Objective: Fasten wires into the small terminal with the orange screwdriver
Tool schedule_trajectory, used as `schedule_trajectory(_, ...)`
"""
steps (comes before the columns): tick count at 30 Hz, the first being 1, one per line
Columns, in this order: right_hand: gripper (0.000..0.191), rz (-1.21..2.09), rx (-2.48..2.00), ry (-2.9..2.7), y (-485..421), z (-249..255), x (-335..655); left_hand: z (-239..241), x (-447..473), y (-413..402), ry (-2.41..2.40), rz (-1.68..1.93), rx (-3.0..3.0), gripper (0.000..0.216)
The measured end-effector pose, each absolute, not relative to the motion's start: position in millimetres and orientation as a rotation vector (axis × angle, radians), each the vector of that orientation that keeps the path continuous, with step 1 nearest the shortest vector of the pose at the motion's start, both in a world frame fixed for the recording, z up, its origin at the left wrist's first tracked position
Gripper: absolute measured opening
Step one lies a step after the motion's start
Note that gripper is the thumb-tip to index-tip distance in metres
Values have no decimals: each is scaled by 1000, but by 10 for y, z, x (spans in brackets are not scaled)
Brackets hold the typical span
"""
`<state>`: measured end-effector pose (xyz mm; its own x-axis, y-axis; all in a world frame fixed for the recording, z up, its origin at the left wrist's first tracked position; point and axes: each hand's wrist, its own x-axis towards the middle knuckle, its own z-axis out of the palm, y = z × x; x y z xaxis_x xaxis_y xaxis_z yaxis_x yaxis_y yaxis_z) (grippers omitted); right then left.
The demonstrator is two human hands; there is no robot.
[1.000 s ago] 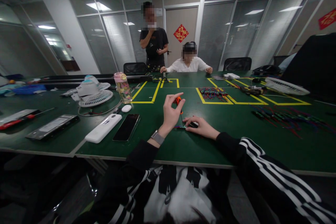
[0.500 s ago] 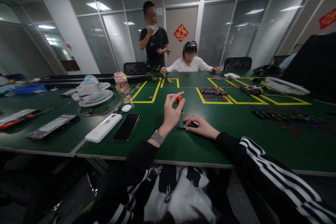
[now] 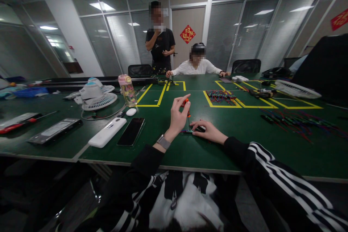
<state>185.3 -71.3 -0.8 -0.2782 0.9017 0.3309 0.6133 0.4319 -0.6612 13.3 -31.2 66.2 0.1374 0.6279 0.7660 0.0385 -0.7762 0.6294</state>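
Green surface (image 3: 160, 160), bearing the work. Left hand (image 3: 178, 115), curled; right hand (image 3: 206, 131), lowered (pinching or pressing, cannot tell). Orange-handled screwdriver (image 3: 189, 115), gripped near-upright by the left, presumably to aim squarely. Small circuit board (image 3: 187, 131), on the surface below its shaft, apparently steadied by the right.

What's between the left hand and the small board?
An orange-handled screwdriver: in the head view, its shaft runs down from the left hand toward the board.

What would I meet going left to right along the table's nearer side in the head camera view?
Red screwdriver, flat grey box, white rounded device, black phone, left hand holding orange screwdriver, right hand, heap of wired boards.
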Motion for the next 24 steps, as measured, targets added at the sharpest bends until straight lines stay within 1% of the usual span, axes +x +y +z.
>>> schedule_trajectory(8,16,544,-1264,-2002,-713,-9,1857,580,159,-225,513,1594,1814,35)
schedule_trajectory(12,16,542,-1268,-2002,-716,-3,1855,578,168,-234,509,1600,1774,34)
schedule_trajectory(19,17,544,-1271,-2001,-719,3,1850,648,138,-296,634,1717,1912,26)
schedule_trajectory(24,18,537,-1265,-2000,-722,4,1847,639,137,-276,562,1662,1927,32)
